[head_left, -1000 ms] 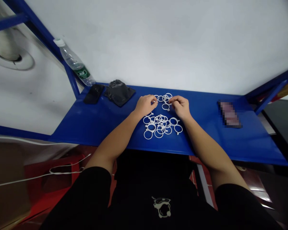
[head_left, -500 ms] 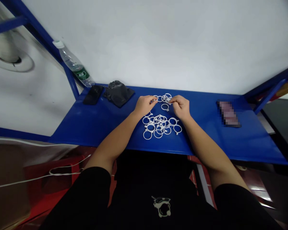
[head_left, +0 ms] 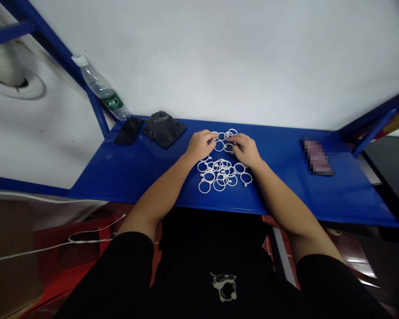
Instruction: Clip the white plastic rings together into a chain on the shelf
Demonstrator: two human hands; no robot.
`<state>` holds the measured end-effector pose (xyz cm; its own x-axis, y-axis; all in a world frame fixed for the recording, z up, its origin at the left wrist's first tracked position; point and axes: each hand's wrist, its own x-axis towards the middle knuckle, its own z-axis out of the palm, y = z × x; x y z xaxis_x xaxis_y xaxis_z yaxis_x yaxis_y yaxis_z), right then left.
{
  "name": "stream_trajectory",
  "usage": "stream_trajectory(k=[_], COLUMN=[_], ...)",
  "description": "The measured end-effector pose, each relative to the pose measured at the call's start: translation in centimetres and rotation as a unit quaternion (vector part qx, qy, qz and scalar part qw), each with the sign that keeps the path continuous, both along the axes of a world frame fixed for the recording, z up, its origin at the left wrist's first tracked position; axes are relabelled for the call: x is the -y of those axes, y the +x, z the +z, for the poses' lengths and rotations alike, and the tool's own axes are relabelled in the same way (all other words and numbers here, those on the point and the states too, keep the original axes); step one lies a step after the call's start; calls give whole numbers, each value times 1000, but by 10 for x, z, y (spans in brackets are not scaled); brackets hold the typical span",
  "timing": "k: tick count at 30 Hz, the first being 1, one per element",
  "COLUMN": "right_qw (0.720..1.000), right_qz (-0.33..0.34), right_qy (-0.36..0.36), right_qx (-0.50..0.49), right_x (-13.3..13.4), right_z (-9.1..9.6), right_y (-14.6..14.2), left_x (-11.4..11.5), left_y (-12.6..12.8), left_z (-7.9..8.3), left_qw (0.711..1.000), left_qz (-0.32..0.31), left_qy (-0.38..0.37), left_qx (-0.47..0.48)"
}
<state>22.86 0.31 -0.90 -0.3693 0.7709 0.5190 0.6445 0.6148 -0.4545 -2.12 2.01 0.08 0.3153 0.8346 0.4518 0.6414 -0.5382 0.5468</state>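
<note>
Several thin white rings, each with a small knob like a curtain ring, lie on a blue table (head_left: pixel 153 177). Most form a loose overlapping pile (head_left: pixel 221 170) near the front edge; a smaller group (head_left: pixel 219 145) lies behind it, between my hands. My left hand (head_left: pixel 202 144) is at the left of that smaller group, its thumb and forefinger closed on a white ring (head_left: pixel 215 133) partly hidden by the fingers. My right hand (head_left: pixel 246 148) rests at the group's right side, thumb and forefinger apart, the forefinger reaching onto the rings there.
At the back left are a dark drawstring pouch (head_left: pixel 164 129), a black phone (head_left: pixel 129 131) and a leaning plastic bottle (head_left: pixel 103 91). A blurred-out flat object (head_left: pixel 317 157) lies on the right. A white wall (head_left: pixel 226 62) rises behind the table, with blue frame bars at both sides.
Another ring now lies flat between my hands in the rear group. The fingers of my right hand have spread, and its forefinger has moved left over the rings. My left hand has barely moved.
</note>
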Motion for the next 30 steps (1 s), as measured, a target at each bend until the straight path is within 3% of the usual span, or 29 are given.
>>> stream_trajectory(k=[12,18,23,27,30], right_qw=[999,997,991,984,988], right_qz=[-12,-39,-61,-23,-24], right_qy=[-32,-59,-121,-165,-142], right_qx=[-7,-9,4,58,61], right_x=[1,3,5,5,5], right_z=[0,7,18,22,19], right_y=[1,2,8,9,7], left_x=[-6,-2,3,-2,-9], left_y=[-2,1,1,-13,-32], left_z=[-2,-5,-2,7,12], left_qw=[1000,999,999,998,993], left_qz=[15,-29,-52,-38,-52], left_qy=[1,4,-9,-26,-69], left_qx=[-20,20,0,-48,-80])
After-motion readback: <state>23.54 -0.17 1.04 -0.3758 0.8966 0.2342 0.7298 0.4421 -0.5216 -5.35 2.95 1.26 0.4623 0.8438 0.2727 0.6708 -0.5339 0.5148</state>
